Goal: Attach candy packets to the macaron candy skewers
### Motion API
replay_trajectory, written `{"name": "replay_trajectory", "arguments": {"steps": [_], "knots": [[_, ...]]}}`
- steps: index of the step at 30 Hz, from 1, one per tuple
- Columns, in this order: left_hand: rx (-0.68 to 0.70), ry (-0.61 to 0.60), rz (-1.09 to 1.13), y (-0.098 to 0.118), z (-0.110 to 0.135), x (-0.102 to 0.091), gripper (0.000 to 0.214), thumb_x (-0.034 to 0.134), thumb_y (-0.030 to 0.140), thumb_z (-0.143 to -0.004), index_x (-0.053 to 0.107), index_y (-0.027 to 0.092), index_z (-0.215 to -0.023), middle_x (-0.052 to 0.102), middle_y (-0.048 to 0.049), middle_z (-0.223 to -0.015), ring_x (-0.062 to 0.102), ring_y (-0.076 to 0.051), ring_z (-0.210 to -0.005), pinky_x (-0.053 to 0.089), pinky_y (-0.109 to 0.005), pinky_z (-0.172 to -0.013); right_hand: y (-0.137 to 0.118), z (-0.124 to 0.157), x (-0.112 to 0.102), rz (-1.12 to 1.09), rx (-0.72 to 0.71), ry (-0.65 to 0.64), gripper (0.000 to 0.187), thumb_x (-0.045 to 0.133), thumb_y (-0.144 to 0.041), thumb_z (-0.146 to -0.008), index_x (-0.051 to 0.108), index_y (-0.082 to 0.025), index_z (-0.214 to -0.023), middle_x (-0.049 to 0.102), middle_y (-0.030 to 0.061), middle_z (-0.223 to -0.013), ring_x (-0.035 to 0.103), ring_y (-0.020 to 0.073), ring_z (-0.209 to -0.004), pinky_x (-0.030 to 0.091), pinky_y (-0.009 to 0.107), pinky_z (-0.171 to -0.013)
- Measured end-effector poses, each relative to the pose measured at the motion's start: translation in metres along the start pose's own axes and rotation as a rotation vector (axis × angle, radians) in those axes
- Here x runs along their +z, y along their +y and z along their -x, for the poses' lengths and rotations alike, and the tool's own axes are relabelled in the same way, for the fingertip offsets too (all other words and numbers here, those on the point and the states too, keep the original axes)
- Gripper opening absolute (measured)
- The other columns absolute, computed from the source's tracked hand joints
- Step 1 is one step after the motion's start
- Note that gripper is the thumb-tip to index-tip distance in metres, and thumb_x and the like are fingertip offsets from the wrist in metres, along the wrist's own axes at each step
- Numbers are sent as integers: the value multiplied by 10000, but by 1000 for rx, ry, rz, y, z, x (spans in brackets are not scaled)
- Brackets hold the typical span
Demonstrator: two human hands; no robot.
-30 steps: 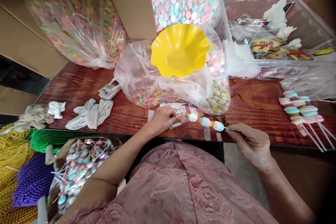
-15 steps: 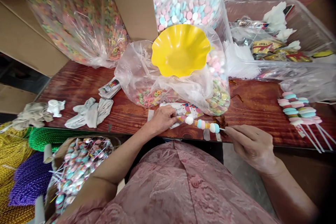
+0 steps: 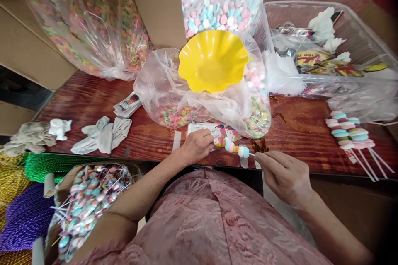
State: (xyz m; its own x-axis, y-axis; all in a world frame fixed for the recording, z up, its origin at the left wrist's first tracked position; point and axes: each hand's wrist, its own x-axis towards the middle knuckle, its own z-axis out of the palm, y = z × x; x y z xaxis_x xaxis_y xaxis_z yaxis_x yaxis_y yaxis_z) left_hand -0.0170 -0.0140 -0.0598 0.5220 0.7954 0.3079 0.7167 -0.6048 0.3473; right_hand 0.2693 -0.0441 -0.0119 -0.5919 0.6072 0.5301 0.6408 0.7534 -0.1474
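Observation:
My right hand (image 3: 284,176) pinches the bare white stick end of a candy skewer (image 3: 236,149), threaded with pink, blue, white and orange pieces. The skewer points left, and its far end reaches my left hand (image 3: 199,147). The fingers of that hand are closed at the edge of a small clear plastic bag (image 3: 228,131) printed with coloured shapes; the fingertips are partly hidden. Behind the bag stands a yellow wavy-rimmed bowl (image 3: 213,62) on open plastic bags of candy (image 3: 168,91). Gold twist ties (image 3: 260,145) lie just beyond the skewer.
Finished-looking candy skewers (image 3: 350,130) lie at the right. A clear plastic bin (image 3: 329,78) holds packets behind them. Large candy bags (image 3: 93,29) and cardboard (image 3: 155,4) stand at the back. Gloves (image 3: 104,134) lie left; a box of wrapped skewers (image 3: 93,198) sits below the table edge.
My right hand has moved left, carrying the skewer with it. More of the skewer's far end now lies at the bag and my left hand, and fewer pieces show.

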Motion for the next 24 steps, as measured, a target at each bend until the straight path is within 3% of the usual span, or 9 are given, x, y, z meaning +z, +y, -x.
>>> {"name": "replay_trajectory", "arguments": {"steps": [4,7,11,15,17,20,24], "knots": [[89,96,13,-8,-10,-13,158,602,265,-886,680,142,-946,669,-113,-953,574,-223,-903,476,-351,-815,-2,-7,-2,-161,42,37,218,598,-91,-870,662,-205,-1044,700,38,-834,660,140,-692,540,252,-640],[152,38,91,-12,-19,-23,257,597,350,-911,667,170,-1081,682,-128,-1095,595,-243,-1022,464,-397,-919,-2,-13,-5,-229,70,70,244,596,-85,-874,663,-229,-1059,699,24,-824,668,133,-688,543,237,-624],[135,-91,234,-6,-24,-28,427,607,521,-892,621,171,-1136,710,-103,-982,655,-222,-926,478,-330,-837,0,-15,-6,-217,76,152,287,612,-62,-852,665,-240,-1071,704,20,-836,672,129,-691,543,227,-623],[98,-157,347,9,-23,-27,463,664,553,-837,608,168,-1088,699,-74,-924,661,-202,-849,479,-284,-760,5,-15,-4,-116,-30,149,295,584,-64,-847,671,-235,-1071,721,29,-874,684,144,-737,548,247,-668],[78,-213,351,15,-22,-29,476,712,523,-807,599,173,-1109,701,-75,-970,667,-216,-886,490,-291,-774,9,-18,-6,-64,-83,125,279,559,-73,-856,663,-222,-1067,724,39,-893,685,157,-773,543,264,-695],[57,-265,273,19,-21,-31,451,687,338,-847,545,183,-1246,701,-98,-1092,666,-252,-1012,510,-345,-863,16,-25,-13,32,-138,37,224,517,-56,-863,656,-173,-993,715,57,-885,661,160,-759,494,271,-672],[45,-287,218,22,-19,-34,681,607,169,-842,336,157,-1466,607,-176,-1341,610,-292,-1205,494,-427,-986,24,-36,-21,98,-147,-122,219,456,-51,-885,647,-159,-881,672,42,-791,571,130,-640,351,267,-568]]}}
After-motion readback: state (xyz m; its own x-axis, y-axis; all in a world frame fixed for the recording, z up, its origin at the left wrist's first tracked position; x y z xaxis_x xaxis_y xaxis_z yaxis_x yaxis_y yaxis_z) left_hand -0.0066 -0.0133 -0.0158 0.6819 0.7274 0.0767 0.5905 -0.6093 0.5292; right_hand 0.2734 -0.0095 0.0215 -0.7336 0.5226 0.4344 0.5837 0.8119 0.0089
